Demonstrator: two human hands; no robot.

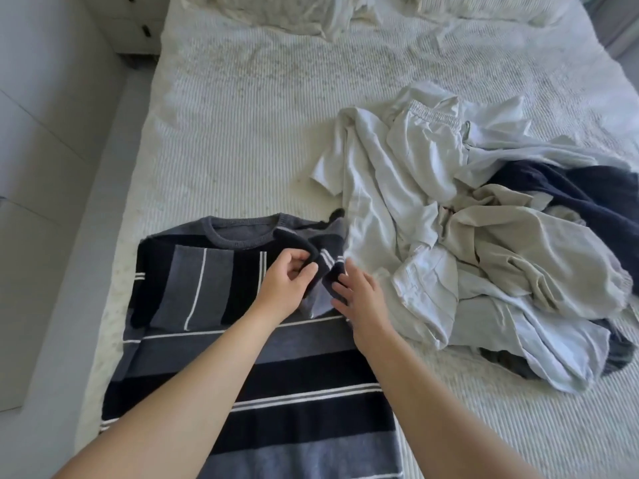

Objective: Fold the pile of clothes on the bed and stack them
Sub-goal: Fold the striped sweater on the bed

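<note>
Soft, even daylight fills my view, brightest across the upper right of the frame. Shadows are faint, with no glare. Straight lines bow at the left edge from my wide lens, and my forearms look slightly soft at the bottom.

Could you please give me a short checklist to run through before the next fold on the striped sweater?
1. Striped sweater lies flat on the bed, neckline away from the person: ok.
2. Its left sleeve is folded in across the chest: ok.
3. Left hand pinches the dark cuff of the right sleeve: ok.
4. Right hand lies with straight fingers on that sleeve: ok.
5. Right sleeve lies flat: not ok, it is bunched.
6. Unfolded pile is apart from the sweater: not ok, a white garment touches its right edge.
</note>
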